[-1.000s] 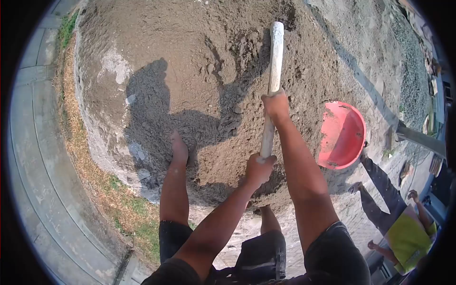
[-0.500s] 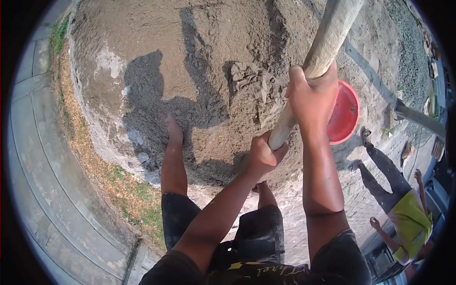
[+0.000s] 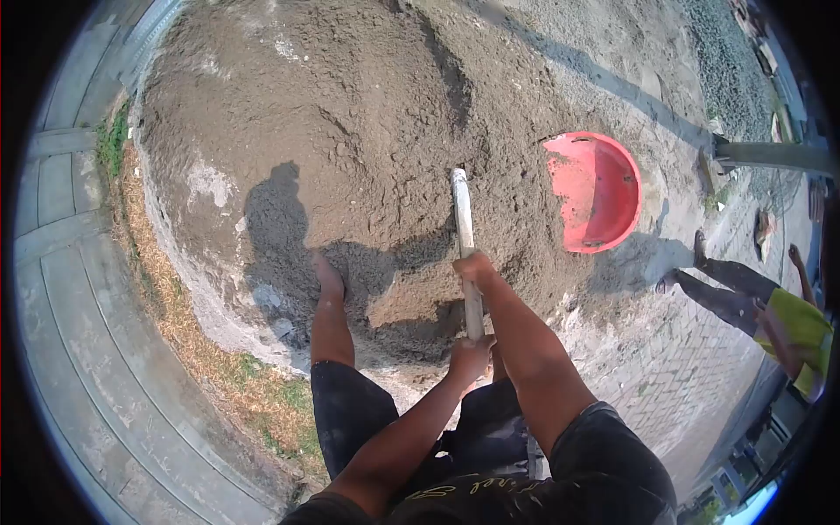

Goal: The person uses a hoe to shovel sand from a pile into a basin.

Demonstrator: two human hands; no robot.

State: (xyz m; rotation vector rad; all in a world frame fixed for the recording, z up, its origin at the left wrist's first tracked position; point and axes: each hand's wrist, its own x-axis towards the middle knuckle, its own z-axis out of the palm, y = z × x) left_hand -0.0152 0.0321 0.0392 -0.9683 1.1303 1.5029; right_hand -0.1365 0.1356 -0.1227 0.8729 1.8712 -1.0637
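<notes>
Both of my hands are wrapped around a pale wooden tool handle (image 3: 465, 214), which slants down over a mound of grey-brown sand or mortar mix (image 3: 367, 131). My right hand (image 3: 474, 267) grips it partway along. Close to my body, my left hand (image 3: 472, 357) is closed on its near end. The tool's head does not show; the far end of the handle meets the mound. Right of the handle, a red basin (image 3: 623, 197) rests against the mound's edge, with some of the mix over its left side.
My bare foot (image 3: 329, 273) stands in the mix. Another person in a yellow-green shirt (image 3: 801, 337) stands at the right. A post (image 3: 770, 157) juts in above them. Concrete paving (image 3: 79, 332) and a dry grass strip (image 3: 188, 306) run along the left.
The handle has swung down from a raised position at the upper right to the mound, both hands still on it. The right hand has moved left and down. More of the red basin shows.
</notes>
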